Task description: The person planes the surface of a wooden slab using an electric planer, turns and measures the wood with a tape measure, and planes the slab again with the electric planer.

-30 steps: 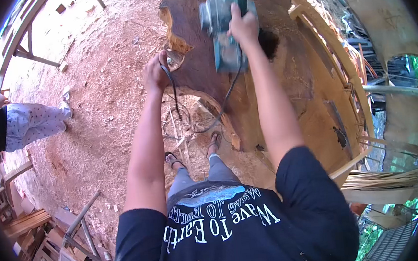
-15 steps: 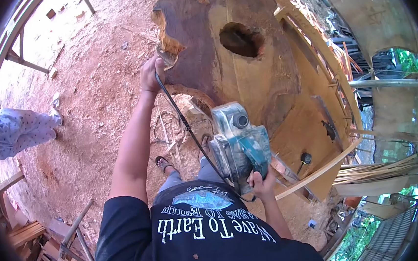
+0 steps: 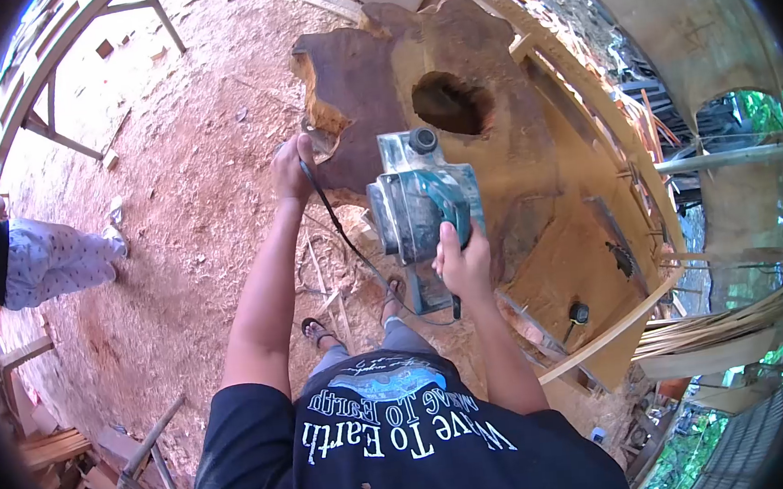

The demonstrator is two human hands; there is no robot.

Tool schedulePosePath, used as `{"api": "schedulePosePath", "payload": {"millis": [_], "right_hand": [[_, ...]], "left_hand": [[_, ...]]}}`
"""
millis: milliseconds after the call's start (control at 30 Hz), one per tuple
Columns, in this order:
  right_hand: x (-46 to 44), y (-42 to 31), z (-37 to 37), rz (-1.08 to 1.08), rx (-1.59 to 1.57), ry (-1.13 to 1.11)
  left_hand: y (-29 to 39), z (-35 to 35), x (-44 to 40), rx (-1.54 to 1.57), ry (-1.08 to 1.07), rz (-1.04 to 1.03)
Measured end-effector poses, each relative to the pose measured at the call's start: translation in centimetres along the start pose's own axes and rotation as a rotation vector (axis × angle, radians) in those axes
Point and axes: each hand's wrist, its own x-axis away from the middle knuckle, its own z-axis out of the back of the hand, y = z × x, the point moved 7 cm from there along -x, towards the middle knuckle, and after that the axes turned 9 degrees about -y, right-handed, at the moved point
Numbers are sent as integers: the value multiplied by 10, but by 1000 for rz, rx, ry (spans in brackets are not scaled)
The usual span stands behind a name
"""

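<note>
My right hand [image 3: 464,263] is wrapped round the handle of a teal and grey power planer [image 3: 421,207], which is over the near part of a large, irregular wooden slab [image 3: 356,82]. Whether the planer touches the wood cannot be told. The slab has a dark hole [image 3: 449,104] and a rough, pale left edge. To the left of the planer, my left hand [image 3: 293,168] grips the black power cord [image 3: 345,234] beside that edge. The cord runs down in a loop to the planer's rear end.
At the far left stands a person in patterned trousers [image 3: 57,262]. Wood shavings cover the ground [image 3: 183,288]. A tape measure [image 3: 579,313] lies right of the planer. A curved wooden strip [image 3: 614,326] borders the near right, with bundled thin strips [image 3: 711,328] beyond.
Since one second ago the planer came back from the slab's far part towards my body, then moved forward again over the near part. My left hand keeps the cord at the slab's left edge.
</note>
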Motion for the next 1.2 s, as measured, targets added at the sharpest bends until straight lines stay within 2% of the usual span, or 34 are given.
{"api": "schedulePosePath", "payload": {"millis": [167,267,400,700,967,1133,1200], "right_hand": [[-37,4,-4,30,81,54],[-71,15,-1,145,248,101],[-107,1,-6,61,246,94],[-244,-31,-23,112,331,221],[-338,-42,-27,51,306,214],[-378,-51,-32,39,398,349],[-406,-53,-32,128,454,395]], "left_hand": [[-6,-2,-1,-51,-59,77],[-2,-1,-1,-45,-57,75],[-2,-1,-1,-34,-60,74],[-3,-2,-2,-86,-9,10],[-5,0,0,-123,-57,104],[-2,3,0,-123,-24,97],[1,5,1,-175,-22,103]]}}
